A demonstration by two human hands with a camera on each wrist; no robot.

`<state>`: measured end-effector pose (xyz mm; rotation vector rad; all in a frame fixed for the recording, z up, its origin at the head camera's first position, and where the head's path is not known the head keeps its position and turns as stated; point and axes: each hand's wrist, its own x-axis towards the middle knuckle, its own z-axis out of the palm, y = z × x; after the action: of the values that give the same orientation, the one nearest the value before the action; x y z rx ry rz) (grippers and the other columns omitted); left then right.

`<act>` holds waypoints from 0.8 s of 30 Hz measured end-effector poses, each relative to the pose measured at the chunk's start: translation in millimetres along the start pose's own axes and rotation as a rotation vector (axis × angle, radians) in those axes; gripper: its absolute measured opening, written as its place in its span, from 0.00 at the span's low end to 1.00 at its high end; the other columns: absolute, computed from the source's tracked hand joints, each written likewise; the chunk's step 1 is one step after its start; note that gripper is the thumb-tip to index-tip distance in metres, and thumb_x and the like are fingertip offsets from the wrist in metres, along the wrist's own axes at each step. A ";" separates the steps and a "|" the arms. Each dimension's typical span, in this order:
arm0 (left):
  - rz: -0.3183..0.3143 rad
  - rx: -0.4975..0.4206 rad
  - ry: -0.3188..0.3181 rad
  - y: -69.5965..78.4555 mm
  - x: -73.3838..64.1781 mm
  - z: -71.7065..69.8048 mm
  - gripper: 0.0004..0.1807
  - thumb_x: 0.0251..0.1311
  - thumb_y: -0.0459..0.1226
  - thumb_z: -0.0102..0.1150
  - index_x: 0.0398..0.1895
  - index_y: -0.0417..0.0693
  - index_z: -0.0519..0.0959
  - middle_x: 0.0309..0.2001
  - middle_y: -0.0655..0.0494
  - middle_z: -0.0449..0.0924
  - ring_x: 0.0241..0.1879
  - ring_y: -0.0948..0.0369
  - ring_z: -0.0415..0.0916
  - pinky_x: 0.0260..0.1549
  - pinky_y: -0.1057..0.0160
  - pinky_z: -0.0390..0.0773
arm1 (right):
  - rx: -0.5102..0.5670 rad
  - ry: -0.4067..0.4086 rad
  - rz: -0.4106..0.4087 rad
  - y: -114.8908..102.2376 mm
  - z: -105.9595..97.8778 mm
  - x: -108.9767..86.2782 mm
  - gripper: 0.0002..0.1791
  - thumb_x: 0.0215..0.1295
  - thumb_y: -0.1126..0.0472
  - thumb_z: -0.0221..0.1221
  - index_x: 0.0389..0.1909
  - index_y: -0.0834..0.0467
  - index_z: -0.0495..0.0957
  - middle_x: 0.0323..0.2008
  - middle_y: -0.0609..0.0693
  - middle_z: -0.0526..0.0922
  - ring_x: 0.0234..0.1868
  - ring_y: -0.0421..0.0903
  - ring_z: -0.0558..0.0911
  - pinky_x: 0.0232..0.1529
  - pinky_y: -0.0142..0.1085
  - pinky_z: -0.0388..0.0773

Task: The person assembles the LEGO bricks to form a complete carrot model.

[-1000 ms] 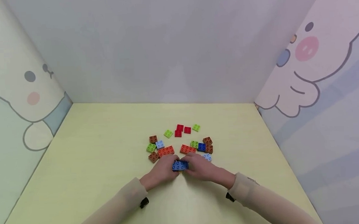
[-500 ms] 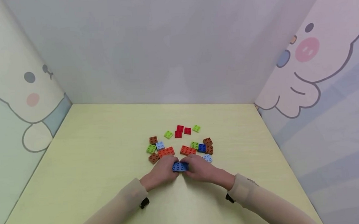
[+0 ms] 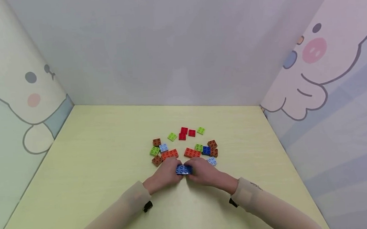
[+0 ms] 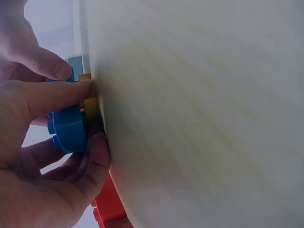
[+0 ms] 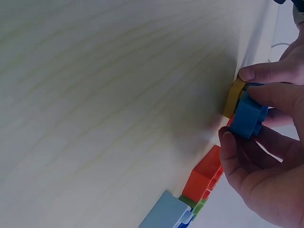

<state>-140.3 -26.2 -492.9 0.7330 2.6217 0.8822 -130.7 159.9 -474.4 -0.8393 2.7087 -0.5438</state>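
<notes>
Covered, cropped or too small

In the head view the left hand [image 3: 167,172] and right hand [image 3: 202,171] cover parts of the blue brick [image 3: 183,169], and the yellow brick [image 4: 90,109] beneath it cannot be made out there; the wrist views show it only in part, so whether the two are fully joined cannot be told. A light blue brick [image 5: 165,213] is cut by the right wrist view's lower edge. Both sleeves [image 3: 114,213] run off the bottom of the head view, the dark mark [image 3: 256,186] on the right one too small to read
</notes>
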 end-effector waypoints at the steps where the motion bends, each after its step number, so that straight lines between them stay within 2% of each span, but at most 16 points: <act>1: 0.006 0.000 0.001 -0.2 0.2 0.1 0.09 0.48 0.36 0.70 0.33 0.45 0.81 0.28 0.61 0.71 0.31 0.62 0.68 0.34 0.63 0.71 | 0.008 0.001 0.004 0.4 0.3 0.3 0.21 0.56 0.58 0.68 0.51 0.57 0.80 0.42 0.44 0.81 0.42 0.40 0.77 0.46 0.36 0.74; 8: 0.035 -0.005 0.002 -1.7 1.9 1.3 0.08 0.47 0.36 0.70 0.31 0.45 0.82 0.26 0.63 0.71 0.28 0.63 0.68 0.31 0.65 0.70 | 0.095 -0.019 0.016 2.2 0.3 1.0 0.18 0.57 0.61 0.67 0.49 0.57 0.80 0.38 0.40 0.81 0.35 0.36 0.76 0.40 0.32 0.75; 16: 0.044 -0.013 0.013 -2.6 2.5 1.5 0.06 0.47 0.35 0.69 0.29 0.47 0.81 0.24 0.63 0.70 0.27 0.63 0.67 0.29 0.65 0.70 | 0.101 -0.010 0.016 2.3 0.2 0.1 0.18 0.57 0.61 0.67 0.50 0.57 0.80 0.39 0.41 0.81 0.35 0.35 0.76 0.41 0.32 0.75; 24: 0.038 -0.046 -0.012 -3.2 4.0 -0.1 0.08 0.46 0.35 0.71 0.31 0.44 0.84 0.24 0.62 0.71 0.27 0.62 0.66 0.29 0.65 0.69 | 0.085 0.003 -0.053 6.3 3.2 3.2 0.14 0.59 0.61 0.65 0.46 0.56 0.82 0.35 0.38 0.81 0.31 0.34 0.75 0.37 0.29 0.74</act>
<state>-144.9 -26.3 -495.3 0.7760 2.5764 0.9419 -135.3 162.0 -480.3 -0.8901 2.6523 -0.6664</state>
